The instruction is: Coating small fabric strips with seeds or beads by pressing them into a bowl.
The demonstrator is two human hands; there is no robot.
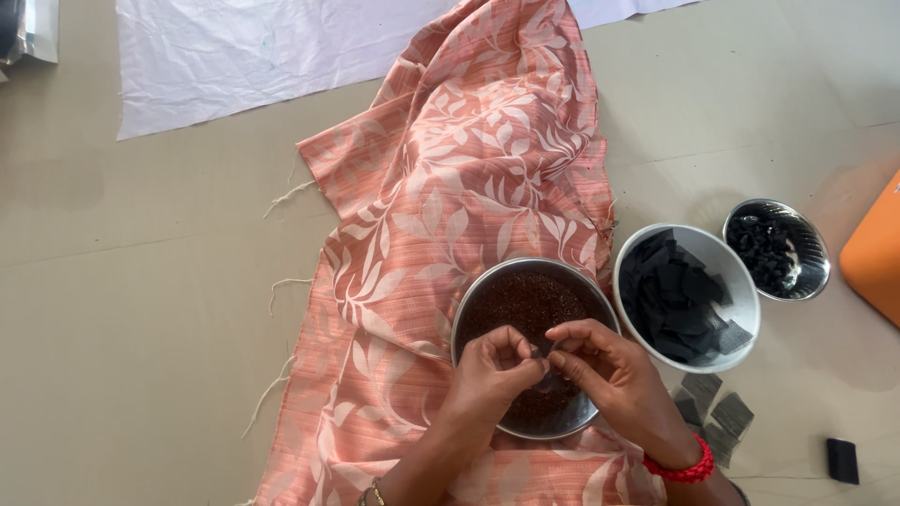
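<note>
head view: left hand (495, 367) and right hand (600, 370) meet over the steel bowl (469, 314) of dark reddish grains, fingertips pinched together on a small dark piece (542, 350); right of that bowl, a white bowl (741, 286) of black squares, then a smaller steel bowl (814, 245) of black bits; peach leaf-print cloth (469, 159) lies under the grain bowl on the beige floor (141, 281).

Under me a beige floor (141, 309) with faint seam lines, evenly lit, a white sheet (253, 52) spread flat at the top, a shiny silver object (33, 33) in the top left corner and an orange object (877, 253) at the right edge.
</note>
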